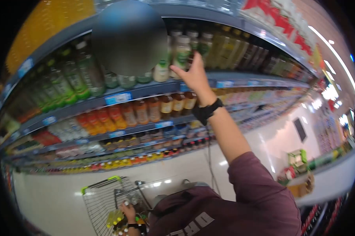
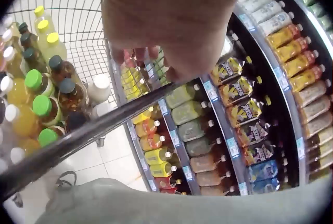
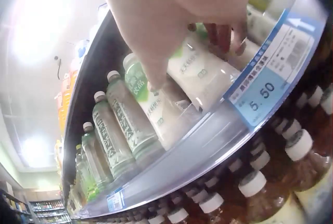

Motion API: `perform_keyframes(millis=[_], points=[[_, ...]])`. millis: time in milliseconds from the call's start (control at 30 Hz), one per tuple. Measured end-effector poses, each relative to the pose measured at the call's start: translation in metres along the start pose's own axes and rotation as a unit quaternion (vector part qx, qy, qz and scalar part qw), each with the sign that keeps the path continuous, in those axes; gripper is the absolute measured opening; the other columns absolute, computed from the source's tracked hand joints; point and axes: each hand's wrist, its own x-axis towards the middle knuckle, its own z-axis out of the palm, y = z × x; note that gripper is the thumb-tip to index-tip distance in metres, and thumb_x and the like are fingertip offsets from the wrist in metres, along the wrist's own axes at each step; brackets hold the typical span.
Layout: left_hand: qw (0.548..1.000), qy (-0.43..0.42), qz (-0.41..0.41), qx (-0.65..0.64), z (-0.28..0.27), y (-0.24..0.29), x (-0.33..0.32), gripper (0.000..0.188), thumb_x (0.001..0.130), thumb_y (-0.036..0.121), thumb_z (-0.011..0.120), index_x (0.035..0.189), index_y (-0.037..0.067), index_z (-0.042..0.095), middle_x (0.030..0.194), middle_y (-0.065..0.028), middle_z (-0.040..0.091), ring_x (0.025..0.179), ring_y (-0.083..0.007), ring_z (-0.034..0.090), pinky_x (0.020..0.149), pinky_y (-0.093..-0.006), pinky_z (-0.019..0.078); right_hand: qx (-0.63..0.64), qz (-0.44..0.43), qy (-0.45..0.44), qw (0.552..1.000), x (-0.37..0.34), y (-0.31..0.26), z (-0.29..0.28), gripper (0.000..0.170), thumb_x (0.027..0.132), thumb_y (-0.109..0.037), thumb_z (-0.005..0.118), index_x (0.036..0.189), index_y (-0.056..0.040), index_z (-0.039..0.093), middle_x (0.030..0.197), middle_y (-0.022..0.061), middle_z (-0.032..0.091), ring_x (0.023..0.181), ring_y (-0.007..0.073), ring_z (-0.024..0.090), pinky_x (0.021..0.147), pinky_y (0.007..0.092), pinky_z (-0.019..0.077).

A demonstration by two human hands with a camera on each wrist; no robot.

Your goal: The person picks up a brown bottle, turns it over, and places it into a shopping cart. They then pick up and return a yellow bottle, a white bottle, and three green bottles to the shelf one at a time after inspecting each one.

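Note:
In the head view my right hand [image 1: 195, 76] reaches up to a shelf, thumb and fingers spread around a white bottle with a green label [image 1: 181, 53]. The right wrist view shows the thumb of my right hand [image 3: 182, 21] to the left of this milky bottle [image 3: 200, 76], fingers bent on its far side. A second milky bottle [image 3: 156, 112] stands beside it, partly overlapped by the thumb. Low in the head view, my left hand [image 1: 128, 212] is at the shopping cart [image 1: 101, 196]. In the left wrist view that hand [image 2: 171, 26] grips the cart's dark bar [image 2: 93, 128].
Bottles with green, yellow and dark caps [image 2: 44, 107] crowd the cart. Green-labelled tea bottles [image 3: 122, 122] line the shelf to the left. A price tag [image 3: 260, 96] hangs on the shelf edge. Brown bottles [image 3: 255, 185] fill the shelf below. Pale tiled floor [image 1: 169, 169] runs alongside.

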Motion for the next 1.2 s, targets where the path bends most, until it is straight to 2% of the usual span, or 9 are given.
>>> perform_keyframes(millis=[33, 167, 367, 433, 533, 733, 767, 933, 1200], points=[[1.000, 0.004, 0.000, -0.010, 0.005, 0.000, -0.007, 0.044, 0.087, 0.007, 0.065, 0.129, 0.001, 0.055, 0.124, -0.0276, 0.053, 0.119, -0.0464, 0.048, 0.105, -0.0538, 0.0367, -0.001, -0.012, -0.006, 1.000, 0.005, -0.003, 0.001, 0.089, 0.074, -0.039, 0.091, 0.133, 0.0087, 0.046, 0.128, 0.0319, 0.058, 0.119, 0.0441, 0.059, 0.099, 0.0474, 0.0491], [0.995, 0.053, -0.056, -0.070, -0.031, 0.044, -0.059, 0.039, 0.088, 0.006, 0.064, 0.126, 0.001, 0.056, 0.123, -0.0239, 0.054, 0.118, -0.0414, 0.051, 0.104, -0.0500, 0.0390, 0.088, 0.029, -0.004, 0.996, 0.011, -0.003, -0.005, 0.071, 0.075, -0.031, 0.090, 0.128, 0.0020, 0.056, 0.117, 0.0241, 0.068, 0.109, 0.0408, 0.066, 0.087, 0.0444, 0.0537], [0.964, 0.174, -0.106, -0.174, -0.059, 0.103, -0.094, 0.025, 0.094, 0.006, 0.065, 0.118, 0.001, 0.059, 0.114, -0.0133, 0.061, 0.102, -0.0239, 0.061, 0.090, -0.0362, 0.0507, 0.071, -0.135, 0.076, 0.985, -0.013, -0.015, -0.047, 0.080, 0.072, -0.015, 0.087, 0.143, -0.0022, 0.052, 0.129, 0.0157, 0.061, 0.116, 0.0357, 0.054, 0.101, 0.0454, 0.0433], [0.959, 0.142, -0.067, -0.234, -0.077, 0.165, -0.082, 0.021, 0.099, 0.006, 0.061, 0.120, 0.001, 0.059, 0.110, -0.0074, 0.064, 0.104, -0.0182, 0.061, 0.094, -0.0327, 0.0500, 0.246, -0.045, 0.006, 0.968, -0.047, -0.028, -0.058, 0.084, 0.074, -0.016, 0.089, 0.146, -0.0004, 0.048, 0.137, 0.0153, 0.056, 0.122, 0.0287, 0.055, 0.107, 0.0416, 0.0432], [0.955, 0.067, -0.024, -0.286, -0.085, 0.255, -0.058, 0.032, 0.101, 0.007, 0.061, 0.132, 0.001, 0.053, 0.122, -0.0083, 0.063, 0.112, -0.0169, 0.061, 0.100, -0.0323, 0.0494, 0.627, 0.145, -0.161, 0.748, -0.102, -0.060, -0.063, 0.086, 0.083, -0.013, 0.084, 0.150, -0.0019, 0.032, 0.140, 0.0159, 0.052, 0.129, 0.0240, 0.053, 0.109, 0.0393, 0.0430], [0.895, -0.154, 0.120, -0.400, -0.130, 0.449, -0.040, 0.054, 0.103, 0.024, 0.060, 0.148, 0.002, 0.042, 0.138, -0.0140, 0.057, 0.129, -0.0228, 0.054, 0.111, -0.0395, 0.0429, 0.668, 0.411, -0.447, 0.430, -0.190, -0.077, -0.073, 0.057, 0.101, -0.020, 0.056, 0.151, -0.0004, 0.035, 0.136, 0.0128, 0.057, 0.125, 0.0181, 0.056, 0.107, 0.0326, 0.0437], [0.878, -0.166, 0.151, -0.423, -0.127, 0.461, -0.039, 0.061, 0.102, 0.032, 0.060, 0.151, 0.001, 0.039, 0.139, -0.0131, 0.055, 0.130, -0.0227, 0.052, 0.111, -0.0399, 0.0419, 0.634, 0.412, -0.452, 0.473, -0.212, -0.083, -0.067, 0.066, 0.099, -0.033, 0.047, 0.157, -0.0064, 0.030, 0.142, 0.0149, 0.056, 0.118, 0.0259, 0.064, 0.094, 0.0448, 0.0580], [0.869, -0.174, 0.121, -0.448, -0.117, 0.485, -0.059, 0.081, 0.095, 0.035, 0.075, 0.154, 0.002, 0.031, 0.142, -0.0106, 0.049, 0.133, -0.0205, 0.047, 0.113, -0.0385, 0.0390, 0.636, 0.438, -0.515, 0.372, -0.231, -0.097, -0.083, 0.067, 0.100, -0.035, 0.047, 0.159, -0.0091, 0.028, 0.141, 0.0151, 0.056, 0.112, 0.0261, 0.067, 0.085, 0.0459, 0.0625], [0.824, -0.231, 0.105, -0.507, -0.112, 0.476, -0.068, 0.092, 0.087, 0.047, 0.081, 0.152, 0.004, 0.032, 0.123, -0.0101, 0.061, 0.098, -0.0163, 0.066, 0.070, -0.0265, 0.0560, 0.679, 0.403, -0.529, 0.312, -0.258, -0.099, -0.096, 0.065, 0.105, -0.037, 0.046, 0.160, -0.0118, 0.022, 0.129, 0.0157, 0.060, 0.095, 0.0275, 0.071, 0.081, 0.0391, 0.0614]])
